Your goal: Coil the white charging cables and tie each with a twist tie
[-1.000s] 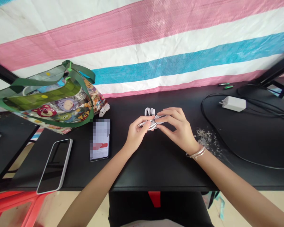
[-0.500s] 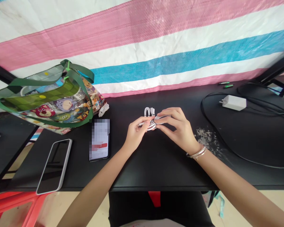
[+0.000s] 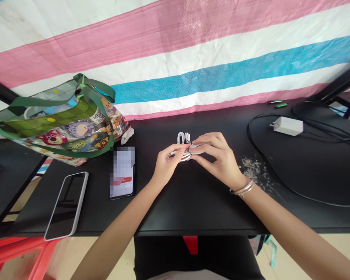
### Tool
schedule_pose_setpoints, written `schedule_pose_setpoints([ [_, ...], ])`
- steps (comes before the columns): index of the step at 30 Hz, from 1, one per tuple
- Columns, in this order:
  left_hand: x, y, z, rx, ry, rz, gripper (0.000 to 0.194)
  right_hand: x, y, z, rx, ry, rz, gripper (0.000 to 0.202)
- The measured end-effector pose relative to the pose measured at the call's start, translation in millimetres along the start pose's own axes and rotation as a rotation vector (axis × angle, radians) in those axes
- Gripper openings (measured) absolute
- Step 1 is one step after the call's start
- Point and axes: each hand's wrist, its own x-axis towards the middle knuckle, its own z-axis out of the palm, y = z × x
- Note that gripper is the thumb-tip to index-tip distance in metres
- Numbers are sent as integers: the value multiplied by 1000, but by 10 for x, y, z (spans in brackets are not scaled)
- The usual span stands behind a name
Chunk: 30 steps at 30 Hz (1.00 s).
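Observation:
Between my two hands, above the black table, is a coiled white cable [image 3: 186, 156] with a dark tie around its middle. My left hand [image 3: 169, 159] pinches its left side between thumb and fingers, and a metal plug end pokes out there. On the other side my right hand [image 3: 217, 153], with bracelets at the wrist, has its fingertips closed on the coil near the dark tie. Just beyond my fingers lies a second bundled white cable [image 3: 183, 137], partly hidden by the left hand.
Left of my arm lie a lit phone [image 3: 123, 173] and a dark-screened phone [image 3: 67, 206]. Behind them stands a clear cartoon bag [image 3: 76, 132] with green handles. To the right are a white charger [image 3: 288, 126], a looped black cord [image 3: 275, 177], pale crumbs [image 3: 255, 171] and green-tipped pens [image 3: 280, 105].
Both hands keep nearly the same place on the white cable. The right fingers have shifted slightly left and closer around the coil.

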Motion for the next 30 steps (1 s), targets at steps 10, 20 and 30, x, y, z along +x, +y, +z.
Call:
schedule_pose_setpoints([
  [10, -8, 24, 3, -5, 37, -35, 19, 6, -31, 16, -5, -18, -2, 10],
  [20, 3, 3, -5, 28, 19, 28, 21, -4, -37, 23, -20, -20, 37, 8],
  [30, -13, 15, -20, 135, 18, 121, 18, 17, -26, -8, -1, -18, 58, 10],
])
